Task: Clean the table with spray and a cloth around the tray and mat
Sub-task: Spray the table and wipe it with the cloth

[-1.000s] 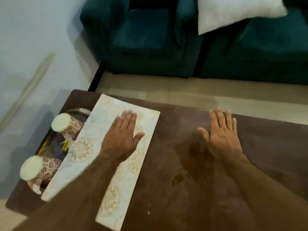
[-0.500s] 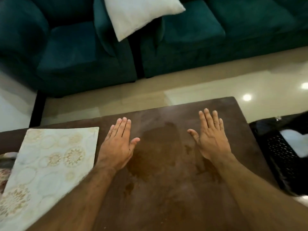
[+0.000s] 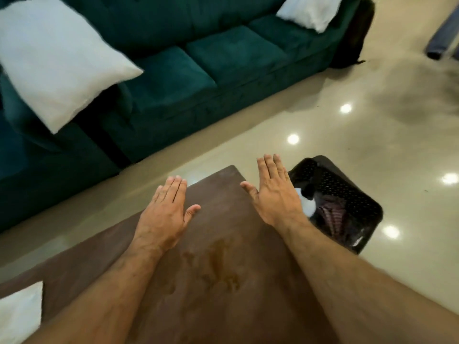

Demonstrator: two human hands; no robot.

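The dark brown table point(image 3: 223, 281) fills the lower middle, with darker wet-looking blotches near its centre. My left hand point(image 3: 165, 214) is flat and palm down over the table's far part, fingers together, holding nothing. My right hand point(image 3: 277, 194) is also flat and empty, at the table's far right corner, its fingers over the edge. Only a pale corner of the patterned mat point(image 3: 17, 316) shows at the bottom left. The tray is out of view. No spray bottle is clearly visible.
A black perforated basket point(image 3: 347, 194) stands on the floor right of the table, holding a white object point(image 3: 308, 204) and a striped cloth point(image 3: 330, 214). A teal sofa point(image 3: 198, 70) with white cushions point(image 3: 57, 63) runs across the back. Glossy beige floor lies between.
The view has swung right: the mat and tray slid off to the left and the basket came into view. Both flat hands moved right along the table toward its far right corner.
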